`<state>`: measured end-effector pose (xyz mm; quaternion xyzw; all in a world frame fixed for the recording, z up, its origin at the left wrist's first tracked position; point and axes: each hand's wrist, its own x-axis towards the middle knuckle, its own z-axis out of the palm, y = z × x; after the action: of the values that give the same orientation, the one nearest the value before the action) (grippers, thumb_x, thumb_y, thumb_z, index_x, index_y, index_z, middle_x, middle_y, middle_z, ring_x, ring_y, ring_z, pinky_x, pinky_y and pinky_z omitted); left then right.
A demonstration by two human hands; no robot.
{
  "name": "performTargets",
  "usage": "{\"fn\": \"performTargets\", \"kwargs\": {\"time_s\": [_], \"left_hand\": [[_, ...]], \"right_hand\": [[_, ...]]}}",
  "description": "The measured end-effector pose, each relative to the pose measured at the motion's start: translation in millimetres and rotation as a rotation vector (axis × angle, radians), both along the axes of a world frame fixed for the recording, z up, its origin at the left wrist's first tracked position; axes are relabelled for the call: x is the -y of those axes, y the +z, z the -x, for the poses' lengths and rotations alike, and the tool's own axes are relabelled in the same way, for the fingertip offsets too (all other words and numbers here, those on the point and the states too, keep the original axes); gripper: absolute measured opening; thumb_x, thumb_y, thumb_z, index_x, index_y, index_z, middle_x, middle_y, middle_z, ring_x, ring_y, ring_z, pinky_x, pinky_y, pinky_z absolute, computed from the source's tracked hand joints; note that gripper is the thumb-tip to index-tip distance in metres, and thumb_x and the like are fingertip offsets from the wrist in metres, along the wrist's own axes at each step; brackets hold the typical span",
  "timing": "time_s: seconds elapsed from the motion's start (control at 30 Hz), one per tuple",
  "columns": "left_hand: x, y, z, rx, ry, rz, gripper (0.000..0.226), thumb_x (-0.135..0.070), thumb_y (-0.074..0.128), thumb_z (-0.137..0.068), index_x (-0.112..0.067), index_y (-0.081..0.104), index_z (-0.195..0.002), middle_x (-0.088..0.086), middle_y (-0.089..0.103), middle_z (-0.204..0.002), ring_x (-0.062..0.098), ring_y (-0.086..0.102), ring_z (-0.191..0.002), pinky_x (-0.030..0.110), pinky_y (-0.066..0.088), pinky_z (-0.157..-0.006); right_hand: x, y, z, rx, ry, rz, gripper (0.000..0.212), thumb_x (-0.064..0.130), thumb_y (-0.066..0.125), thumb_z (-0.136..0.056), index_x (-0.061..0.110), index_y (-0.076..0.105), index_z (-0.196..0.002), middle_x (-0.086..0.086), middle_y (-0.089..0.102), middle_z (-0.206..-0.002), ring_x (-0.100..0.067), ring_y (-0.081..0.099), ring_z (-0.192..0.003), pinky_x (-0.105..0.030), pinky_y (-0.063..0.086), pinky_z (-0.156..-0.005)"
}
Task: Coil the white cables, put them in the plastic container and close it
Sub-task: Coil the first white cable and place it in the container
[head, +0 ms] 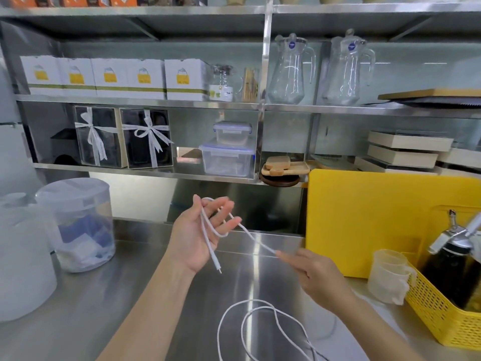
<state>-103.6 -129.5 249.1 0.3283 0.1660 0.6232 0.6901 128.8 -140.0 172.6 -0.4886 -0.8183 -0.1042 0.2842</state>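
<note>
My left hand (197, 235) is raised palm up over the steel counter with a white cable (208, 230) looped over its spread fingers; the plug end hangs below the palm. The same cable runs right to my right hand (315, 274), which pinches it between thumb and fingertips. More white cable (260, 324) lies in loose loops on the counter below both hands. A round clear plastic container (80, 225) with a lid on stands at the left. Two clear lidded plastic boxes (229, 152) are stacked on the lower shelf behind.
A yellow cutting board (385, 220) leans at the right, beside a yellow basket (447, 311) holding a dark bottle. Measuring cups (387, 277) stand in front of the board. A large white tub (20, 256) sits far left. Shelves carry boxes and glass jugs.
</note>
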Motion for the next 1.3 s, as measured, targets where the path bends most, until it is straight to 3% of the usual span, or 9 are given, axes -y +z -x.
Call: {"fn": "performTargets", "kwargs": {"time_s": [0.1, 0.17, 0.43, 0.57, 0.7, 0.87, 1.0, 1.17, 1.3], "left_hand": [[1.3, -7.4, -13.6, -0.255, -0.045, -0.042, 0.035, -0.029, 0.031, -0.1, -0.008, 0.05, -0.081, 0.013, 0.075, -0.098, 0.031, 0.073, -0.088, 0.048, 0.061, -0.067], [4.0, -13.9, -23.4, -0.437, -0.112, -0.059, 0.035, -0.027, 0.03, -0.101, -0.009, 0.048, -0.078, 0.012, 0.073, -0.105, 0.034, 0.071, -0.092, 0.051, 0.059, -0.072], [18.4, -23.6, -42.8, -0.782, -0.356, -0.151, 0.043, -0.034, 0.027, -0.101, -0.003, 0.051, -0.083, 0.008, 0.056, -0.042, 0.012, 0.035, -0.028, 0.02, 0.033, -0.037], [11.6, -23.1, -30.3, -0.55, -0.454, -0.054, 0.036, -0.032, 0.035, -0.095, -0.01, 0.049, -0.071, -0.002, 0.034, -0.028, 0.004, 0.019, -0.023, 0.013, 0.014, -0.034], [-0.8, -17.7, -2.9, -0.017, -0.748, -0.099, 0.035, -0.029, 0.035, -0.098, -0.007, 0.059, -0.082, -0.001, 0.046, -0.04, 0.01, 0.03, -0.033, 0.02, 0.034, -0.038], [-0.9, -4.3, -11.8, -0.201, -0.158, -0.009, 0.04, -0.031, 0.032, -0.099, -0.01, 0.051, -0.072, 0.0, 0.052, -0.041, 0.013, 0.058, -0.037, 0.041, 0.061, -0.055], [0.6, -16.0, -32.1, -0.569, -0.161, 0.001, 0.032, -0.031, 0.03, -0.101, -0.006, 0.048, -0.095, 0.018, 0.075, -0.082, 0.036, 0.072, -0.084, 0.051, 0.06, -0.071], [10.6, -33.5, -38.7, -1.043, -0.312, -0.18, 0.036, -0.028, 0.036, -0.099, -0.006, 0.051, -0.076, 0.002, 0.058, -0.046, 0.018, 0.048, -0.038, 0.02, 0.039, -0.042], [7.3, -29.1, -32.0, -0.859, -0.442, -0.136, 0.035, -0.033, 0.036, -0.098, -0.014, 0.048, -0.071, -0.006, 0.028, -0.036, 0.006, 0.016, -0.03, 0.018, 0.013, -0.037]], "right_hand": [[16.4, 27.3, 22.5, 0.246, 0.119, 0.415, 0.029, 0.016, 0.049, -0.09, 0.021, 0.06, -0.117, -0.002, 0.068, -0.11, -0.02, 0.06, -0.1, -0.033, 0.05, -0.085], [30.9, 53.6, 38.4, 0.3, 0.238, 0.405, 0.02, 0.016, 0.051, -0.089, 0.018, 0.066, -0.102, 0.001, 0.07, -0.105, -0.014, 0.06, -0.092, -0.029, 0.049, -0.08], [21.9, 95.4, 33.4, -0.125, 0.2, 0.145, 0.009, 0.02, 0.067, -0.08, 0.011, 0.068, -0.077, -0.003, 0.067, -0.071, -0.016, 0.057, -0.066, -0.034, 0.047, -0.062], [4.6, 81.8, 7.9, -0.441, 0.152, 0.212, 0.01, 0.018, 0.068, -0.079, 0.011, 0.068, -0.072, 0.001, 0.058, -0.059, -0.007, 0.048, -0.057, -0.015, 0.036, -0.053], [-9.6, 48.5, -19.0, -0.719, -0.005, 0.234, 0.015, 0.01, 0.055, -0.089, 0.011, 0.069, -0.093, 0.003, 0.058, -0.062, 0.003, 0.048, -0.054, -0.008, 0.036, -0.052], [4.0, 9.4, -3.4, 0.312, -0.139, 0.586, 0.027, 0.012, 0.038, -0.096, 0.019, 0.053, -0.118, -0.011, 0.062, -0.116, -0.03, 0.058, -0.104, -0.041, 0.049, -0.086], [43.9, 38.4, 47.1, 0.622, 0.167, 0.61, 0.016, 0.019, 0.046, -0.091, 0.014, 0.054, -0.104, -0.012, 0.063, -0.097, -0.03, 0.057, -0.087, -0.041, 0.048, -0.073], [45.6, 84.5, 43.3, 0.252, 0.216, 0.181, 0.015, 0.023, 0.052, -0.088, 0.015, 0.065, -0.09, -0.007, 0.069, -0.095, -0.027, 0.062, -0.086, -0.042, 0.05, -0.068], [22.5, 74.2, 25.1, -0.179, 0.196, 0.255, 0.013, 0.024, 0.062, -0.084, 0.013, 0.066, -0.079, -0.007, 0.066, -0.075, -0.019, 0.057, -0.07, -0.042, 0.047, -0.064]]}}
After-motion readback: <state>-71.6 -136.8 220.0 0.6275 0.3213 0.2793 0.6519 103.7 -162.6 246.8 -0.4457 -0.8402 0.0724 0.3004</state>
